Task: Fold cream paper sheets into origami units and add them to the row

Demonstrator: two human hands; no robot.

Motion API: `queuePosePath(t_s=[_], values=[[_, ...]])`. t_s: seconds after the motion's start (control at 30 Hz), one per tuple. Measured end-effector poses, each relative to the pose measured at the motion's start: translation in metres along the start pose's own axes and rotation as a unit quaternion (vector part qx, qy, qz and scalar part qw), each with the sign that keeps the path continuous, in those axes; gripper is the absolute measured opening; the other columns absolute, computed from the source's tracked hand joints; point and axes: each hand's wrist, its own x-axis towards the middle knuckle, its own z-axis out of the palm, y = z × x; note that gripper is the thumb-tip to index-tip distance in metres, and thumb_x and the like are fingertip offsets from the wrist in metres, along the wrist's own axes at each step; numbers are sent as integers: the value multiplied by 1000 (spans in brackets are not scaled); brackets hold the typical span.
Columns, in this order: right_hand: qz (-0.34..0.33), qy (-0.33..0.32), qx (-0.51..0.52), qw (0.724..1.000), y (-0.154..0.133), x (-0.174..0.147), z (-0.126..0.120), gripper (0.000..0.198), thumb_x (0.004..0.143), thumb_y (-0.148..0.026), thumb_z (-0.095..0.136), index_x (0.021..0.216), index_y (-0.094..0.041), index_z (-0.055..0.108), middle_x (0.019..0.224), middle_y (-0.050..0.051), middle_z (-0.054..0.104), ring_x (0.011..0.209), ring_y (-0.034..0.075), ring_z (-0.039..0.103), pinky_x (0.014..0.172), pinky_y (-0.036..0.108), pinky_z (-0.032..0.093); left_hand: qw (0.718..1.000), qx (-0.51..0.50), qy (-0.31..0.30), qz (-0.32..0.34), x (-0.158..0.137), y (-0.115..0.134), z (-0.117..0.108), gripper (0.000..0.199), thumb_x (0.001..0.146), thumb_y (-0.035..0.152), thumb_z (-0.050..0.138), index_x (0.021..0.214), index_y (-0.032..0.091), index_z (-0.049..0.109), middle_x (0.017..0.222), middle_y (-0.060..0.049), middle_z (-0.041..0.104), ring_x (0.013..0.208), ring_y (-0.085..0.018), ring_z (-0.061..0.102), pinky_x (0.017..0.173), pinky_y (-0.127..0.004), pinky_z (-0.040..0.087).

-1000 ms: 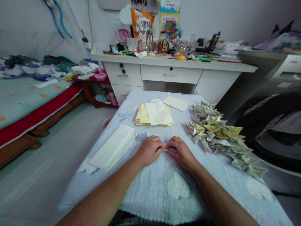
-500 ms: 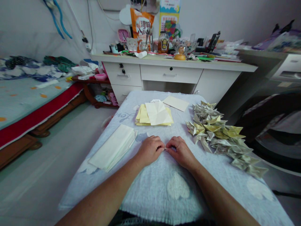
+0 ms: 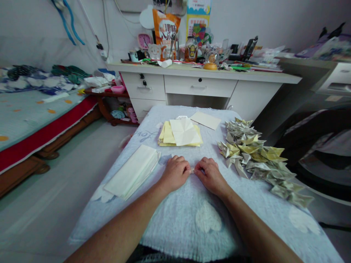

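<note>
My left hand [image 3: 176, 172] and my right hand [image 3: 209, 173] meet over the cloth-covered table, fingertips pinched. Between them is a small folded piece of paper [image 3: 192, 170], mostly hidden by the fingers. A stack of long white paper sheets [image 3: 133, 171] lies left of my left hand. Beyond the hands sits a pile of yellow paper [image 3: 166, 135] with a creased white sheet [image 3: 185, 131] on top. Many pointed folded paper pieces [image 3: 255, 149], grey and yellow, are heaped to the right of my right hand.
A flat cream card [image 3: 205, 120] lies toward the table's far end. Behind stands a white desk [image 3: 200, 86] crowded with a jar [image 3: 191, 49], an orange bag [image 3: 166, 33] and other items. A bed [image 3: 49, 124] is at left, a front-loading washing machine [image 3: 326, 153] at right.
My hands have drawn slightly apart, the left shifting a little to the left, so more of the small paper shows between them. The piles stay as they were.
</note>
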Motion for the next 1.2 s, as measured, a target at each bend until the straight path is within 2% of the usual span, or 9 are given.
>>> queuePosePath(t_s=[0.27,0.43,0.53,0.83,1.0,1.2], values=[[32,6,-34,999,-1,2,4,11,85,-28,59,77,-20,62,87,4,56,88,21,46,74,31,28,998,26,-17,-49,0,4,0,14,84,29,56,75,21,64,90,-4,57,93,-21,49,77,-33,32],[55,23,-45,997,-2,2,5,7,81,-28,62,82,-21,62,90,5,55,90,22,46,75,31,28,996,27,8,-81,-1,4,2,8,79,30,61,82,23,62,94,-3,57,97,-22,47,81,-35,32],[69,27,-44,996,-3,2,6,8,81,-28,61,86,-21,62,93,5,55,92,23,45,76,32,29,995,25,13,-93,-1,4,3,12,77,30,64,87,25,63,98,-2,58,100,-23,47,82,-36,32],[45,12,-49,998,-5,0,5,10,84,-27,56,91,-22,63,97,6,55,94,23,45,80,35,29,998,-2,-1,-66,-1,3,2,13,75,32,67,85,24,63,97,-1,60,100,-23,48,84,-35,32],[12,12,-31,999,-3,-3,3,9,86,-28,55,90,-21,60,95,5,55,93,23,45,80,35,31,997,-70,-2,-23,-1,4,1,10,76,22,63,84,22,57,89,1,62,92,-19,51,83,-32,35],[-10,25,-5,1000,-1,-5,2,6,86,-26,57,88,-21,59,93,4,55,92,22,46,79,35,31,995,-104,9,-9,-1,4,2,8,76,18,61,80,21,55,84,1,63,87,-19,54,81,-32,37]])
